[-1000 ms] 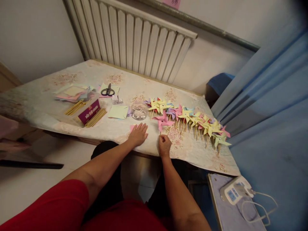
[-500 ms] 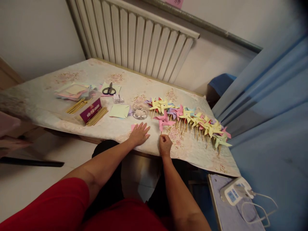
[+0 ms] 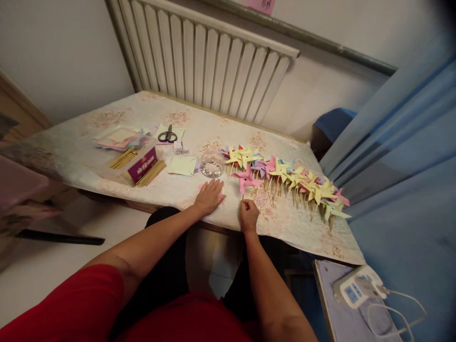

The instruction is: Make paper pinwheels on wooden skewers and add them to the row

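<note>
My left hand point(image 3: 210, 197) lies flat with its fingers stretched out on a piece of pink paper point(image 3: 222, 200), most of which it covers. To its right, my right hand point(image 3: 249, 213) is closed around the stick of a pink paper pinwheel point(image 3: 246, 180), whose head points away from me. Just beyond my left hand sits a clear round dish point(image 3: 212, 166) of small shiny pieces. Left of the dish is a stack of pale green paper squares point(image 3: 183, 166). A long row of finished pinwheels point(image 3: 297, 177) in several colours lies to the right.
On the left lie bundled wooden sticks point(image 3: 151, 173) by a purple label point(image 3: 142, 165), scissors point(image 3: 167, 135), small white boxes point(image 3: 180, 147) and more coloured paper point(image 3: 119, 137). A power strip point(image 3: 356, 287) with a cord rests at lower right. A radiator point(image 3: 210, 66) stands behind the table.
The whole view has shifted slightly to the right. Pink paper now shows at the right side of my left hand too. My right hand still holds the pink pinwheel.
</note>
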A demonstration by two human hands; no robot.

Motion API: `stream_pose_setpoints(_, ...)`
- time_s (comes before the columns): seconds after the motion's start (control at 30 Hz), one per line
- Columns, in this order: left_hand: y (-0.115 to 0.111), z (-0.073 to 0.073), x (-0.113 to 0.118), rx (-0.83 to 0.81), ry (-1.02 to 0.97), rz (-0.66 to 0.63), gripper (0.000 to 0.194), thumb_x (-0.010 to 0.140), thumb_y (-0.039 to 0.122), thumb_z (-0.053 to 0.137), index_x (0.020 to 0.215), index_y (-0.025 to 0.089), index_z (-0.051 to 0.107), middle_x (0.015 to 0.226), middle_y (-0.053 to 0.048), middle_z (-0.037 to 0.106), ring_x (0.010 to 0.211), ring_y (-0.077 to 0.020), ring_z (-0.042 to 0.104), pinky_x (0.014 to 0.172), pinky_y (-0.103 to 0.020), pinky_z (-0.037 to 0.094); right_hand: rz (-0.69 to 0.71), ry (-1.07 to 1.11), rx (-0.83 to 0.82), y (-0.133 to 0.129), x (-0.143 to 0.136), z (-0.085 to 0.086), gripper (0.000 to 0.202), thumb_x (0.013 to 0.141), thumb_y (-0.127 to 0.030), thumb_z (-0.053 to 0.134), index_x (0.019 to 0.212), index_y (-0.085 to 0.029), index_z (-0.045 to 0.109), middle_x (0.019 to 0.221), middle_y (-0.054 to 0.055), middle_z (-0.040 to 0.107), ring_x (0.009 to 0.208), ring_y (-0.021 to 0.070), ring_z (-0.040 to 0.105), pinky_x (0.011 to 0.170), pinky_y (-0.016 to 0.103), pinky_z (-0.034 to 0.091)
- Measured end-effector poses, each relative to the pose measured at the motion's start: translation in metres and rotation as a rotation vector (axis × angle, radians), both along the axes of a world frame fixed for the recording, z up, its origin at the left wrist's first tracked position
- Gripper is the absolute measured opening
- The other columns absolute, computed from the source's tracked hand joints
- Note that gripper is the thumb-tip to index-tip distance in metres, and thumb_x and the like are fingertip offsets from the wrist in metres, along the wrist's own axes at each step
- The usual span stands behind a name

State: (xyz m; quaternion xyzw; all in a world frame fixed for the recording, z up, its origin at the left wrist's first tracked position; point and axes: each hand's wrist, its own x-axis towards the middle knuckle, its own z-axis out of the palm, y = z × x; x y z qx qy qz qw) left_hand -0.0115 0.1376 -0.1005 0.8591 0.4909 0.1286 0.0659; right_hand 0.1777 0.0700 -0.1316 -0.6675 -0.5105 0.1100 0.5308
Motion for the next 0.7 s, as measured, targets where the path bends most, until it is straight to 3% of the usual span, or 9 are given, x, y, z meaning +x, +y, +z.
stream_pose_setpoints(0.1,0.006,-0.007,-0.011,-0.032,0.037,0.035,0.061,0.099,0.041,0.029,0.151,0.01,0.036,0.159,-0.013,0.032,0.15,-0.0281,0.021,0.121,-0.047,0.018,-0.002,0.006,-0.009,0.0,0.0,-0.002,0.021,0.078,-0.03,0.048,0.074,-0.018,0.064,0.066,0.0,0.055,0.061,0.0148,0.047,0.062,0.027,0.038)
stream_pose_setpoints(0.3,0.008,-0.024,-0.024,-0.023,0.092,0.05,0.064,0.098,0.046,0.029,0.152,0.012,0.035,0.161,-0.013,0.027,0.15,-0.028,0.019,0.121,-0.051,0.014,-0.007,-0.014,-0.014,-0.001,-0.001,0.0,0.021,0.078,-0.03,0.047,0.075,-0.018,0.064,0.065,-0.001,0.054,0.061,0.0143,0.047,0.062,0.027,0.038)
stream_pose_setpoints(0.7,0.005,-0.02,-0.023,-0.015,0.072,0.082,0.063,0.097,0.048,0.031,0.151,0.017,0.039,0.161,-0.013,0.029,0.15,-0.0333,0.017,0.119,-0.056,0.014,-0.013,-0.025,-0.01,0.0,-0.001,0.004,0.021,0.077,-0.03,0.047,0.072,-0.018,0.063,0.063,-0.002,0.053,0.059,0.0144,0.045,0.061,0.027,0.036)
